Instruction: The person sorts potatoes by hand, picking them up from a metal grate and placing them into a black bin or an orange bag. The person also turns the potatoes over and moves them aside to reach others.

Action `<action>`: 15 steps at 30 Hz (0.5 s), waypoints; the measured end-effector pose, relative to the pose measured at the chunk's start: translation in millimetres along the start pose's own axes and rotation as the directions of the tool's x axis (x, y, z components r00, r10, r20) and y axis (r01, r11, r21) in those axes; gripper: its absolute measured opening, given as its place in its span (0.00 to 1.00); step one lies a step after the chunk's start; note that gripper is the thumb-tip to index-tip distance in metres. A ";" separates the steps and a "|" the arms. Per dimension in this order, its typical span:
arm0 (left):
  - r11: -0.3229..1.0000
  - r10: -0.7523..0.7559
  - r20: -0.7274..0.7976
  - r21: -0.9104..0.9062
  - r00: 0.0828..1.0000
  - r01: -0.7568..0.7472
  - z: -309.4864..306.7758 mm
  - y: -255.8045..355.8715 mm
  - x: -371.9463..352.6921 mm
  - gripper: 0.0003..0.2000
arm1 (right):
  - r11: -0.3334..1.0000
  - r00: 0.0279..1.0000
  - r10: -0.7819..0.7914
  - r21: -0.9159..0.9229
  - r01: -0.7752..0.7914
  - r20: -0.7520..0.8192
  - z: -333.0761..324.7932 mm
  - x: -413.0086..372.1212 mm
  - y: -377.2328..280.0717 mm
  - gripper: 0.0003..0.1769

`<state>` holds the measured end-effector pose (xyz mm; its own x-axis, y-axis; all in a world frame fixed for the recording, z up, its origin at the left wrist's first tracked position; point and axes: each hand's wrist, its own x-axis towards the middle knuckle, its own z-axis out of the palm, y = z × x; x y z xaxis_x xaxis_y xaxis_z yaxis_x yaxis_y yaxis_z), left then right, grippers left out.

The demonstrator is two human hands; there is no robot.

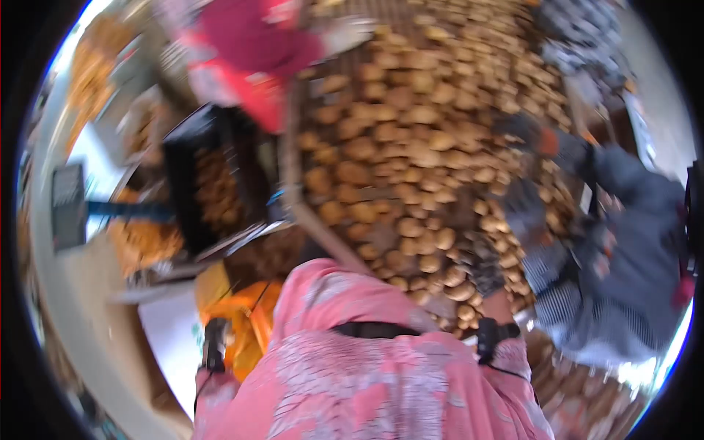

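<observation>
My right hand (482, 270), in a dark patterned glove with a dark band (496, 339) at the wrist, reaches down onto the potatoes (411, 176). These are round, yellow-brown and loosely spread over a slatted surface. Blur smears its fingers, so whether they grip a potato does not show. At lower left, a dark band (214, 345) marks my left wrist beside a bright orange bag (249, 323). The fingers of my left hand cannot be made out there.
A wooden rail (291, 161) edges the potatoes on the left. Beyond it stands a black crate (183, 183) with potatoes inside. At right, a co-worker in grey (631, 242) reaches gloved hands (524, 209) over the potatoes. Another person in pink and red (249, 51) is at upper left.
</observation>
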<state>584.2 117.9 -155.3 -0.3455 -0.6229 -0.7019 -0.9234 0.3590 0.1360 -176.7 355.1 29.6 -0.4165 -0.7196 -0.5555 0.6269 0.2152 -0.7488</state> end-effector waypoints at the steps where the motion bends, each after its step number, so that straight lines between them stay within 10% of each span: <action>1: 0.955 -0.178 0.062 -0.229 0.982 0.188 -19.0 15.6 -6.1 0.15 | 0.999 0.994 -0.041 0.030 0.044 -0.099 6.2 -11.0 7.9 0.19; 3: 0.728 -0.383 0.150 -0.558 0.912 0.398 -55.3 58.6 -6.8 0.16 | 0.989 0.949 -0.030 0.126 0.073 -0.315 9.5 -16.1 1.6 0.20; 6: 0.734 -0.191 0.224 -0.614 0.956 0.291 -168.8 187.9 3.5 0.15 | 0.996 0.827 -0.057 0.022 0.084 -0.559 -8.1 -21.5 15.8 0.16; 8: 0.698 0.205 -0.043 -0.693 0.978 -0.177 -200.6 235.0 34.8 0.11 | 0.987 0.890 -0.097 -0.157 0.029 -0.445 -9.2 -25.6 25.1 0.14; 10: 0.678 0.382 -0.065 -0.658 0.922 -0.327 -277.5 336.6 28.3 0.13 | 0.828 0.927 -0.195 -0.560 -0.018 -0.319 14.6 -29.3 23.8 0.13; 11: 0.765 0.520 -0.072 -0.404 0.851 -0.502 -283.3 343.2 58.5 0.11 | 0.850 0.956 -0.037 -0.512 -0.123 -0.292 31.9 -33.8 10.7 0.13; 12: 0.618 0.529 -0.060 -0.656 0.846 -0.433 -318.3 410.1 29.6 0.11 | 0.855 0.956 -0.042 -0.505 -0.115 -0.289 27.1 -29.8 18.5 0.13; 13: 0.732 0.544 0.004 -0.492 0.839 -0.472 -334.8 443.4 29.7 0.11 | 0.789 0.967 -0.158 -0.615 0.003 -0.198 21.3 -18.5 30.7 0.12; 14: 0.437 0.655 -0.102 -0.757 0.749 -0.485 -316.8 444.3 54.3 0.12 | 0.699 0.959 -0.268 -0.704 0.131 -0.088 21.0 -6.5 37.4 0.12; 15: 0.691 0.624 0.017 -0.480 0.782 -0.540 -318.2 465.9 73.2 0.12 | 0.731 0.954 -0.245 -0.679 0.064 -0.174 32.3 -3.9 27.4 0.12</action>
<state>75.5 18.4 79.2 -0.8429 -0.2509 -0.4760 -0.5315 0.2508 0.8090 -136.7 342.5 22.8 -0.6649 -0.6245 -0.4097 -0.0156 0.5599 -0.8284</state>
